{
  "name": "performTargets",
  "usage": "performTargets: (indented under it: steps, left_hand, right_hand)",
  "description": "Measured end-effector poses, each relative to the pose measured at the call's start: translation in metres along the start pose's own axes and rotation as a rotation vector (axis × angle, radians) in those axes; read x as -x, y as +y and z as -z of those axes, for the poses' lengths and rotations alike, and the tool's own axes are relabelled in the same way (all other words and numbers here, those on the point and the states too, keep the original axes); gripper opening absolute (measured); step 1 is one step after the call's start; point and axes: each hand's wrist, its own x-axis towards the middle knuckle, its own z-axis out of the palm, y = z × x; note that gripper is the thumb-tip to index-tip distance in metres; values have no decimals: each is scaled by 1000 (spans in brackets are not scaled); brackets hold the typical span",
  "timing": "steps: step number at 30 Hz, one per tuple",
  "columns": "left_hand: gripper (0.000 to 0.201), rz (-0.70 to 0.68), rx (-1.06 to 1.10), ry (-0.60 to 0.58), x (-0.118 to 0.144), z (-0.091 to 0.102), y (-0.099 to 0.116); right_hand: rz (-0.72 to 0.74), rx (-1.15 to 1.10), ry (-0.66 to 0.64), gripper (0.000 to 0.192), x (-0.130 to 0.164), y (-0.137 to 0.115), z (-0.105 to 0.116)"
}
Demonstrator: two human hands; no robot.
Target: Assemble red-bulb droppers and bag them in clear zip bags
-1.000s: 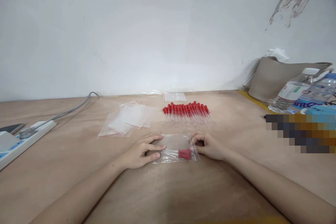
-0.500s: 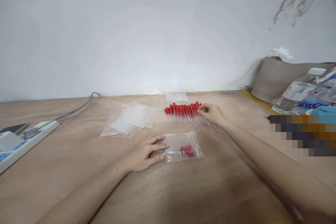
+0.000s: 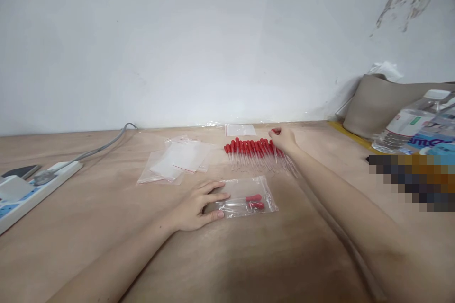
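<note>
On the wooden table point(image 3: 88, 227), one hand pins a clear bag while the other reaches into a row of red-capped droppers.

Under the left hand point(image 3: 197, 206), whose fingers lie flat and spread with nothing gripped, sits the near edge of a zip bag point(image 3: 249, 199); that press seems to be what keeps the thin plastic from sliding, and two red-bulbed droppers point(image 3: 255, 201) lie inside it just past the fingertips. Beyond the bag, the right hand point(image 3: 284, 139) is stretched forward on a long straight arm, fingers curled at the far right end of the dropper row point(image 3: 254, 149); a red bulb shows at the fingertips, though whether it is pinched I cannot tell. Empty bags point(image 3: 177, 161) lie left of the row.
</note>
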Motion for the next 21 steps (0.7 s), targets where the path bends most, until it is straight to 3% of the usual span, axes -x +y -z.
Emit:
performTargets:
  steps: [5,9,15,18,21]
  left_hand:
    - [43,-16,4,10,1,0,0]
    - [49,-20,15,31,0,0,0]
    - [56,-15,5,29,-1,1,2]
    - [58,-12,3,34,-1,1,3]
    - [59,-10,6,34,-1,2,3]
  right_hand:
    - [68,-448,144,28,31,5,37]
    - [-141,-766,3,29,83,17,51]
    - [-389,-1031,-211,28,131,22,39]
    - [-409,-1075,-360,27,140,17,35]
    - [-272,-893,-490,29,145,13,36]
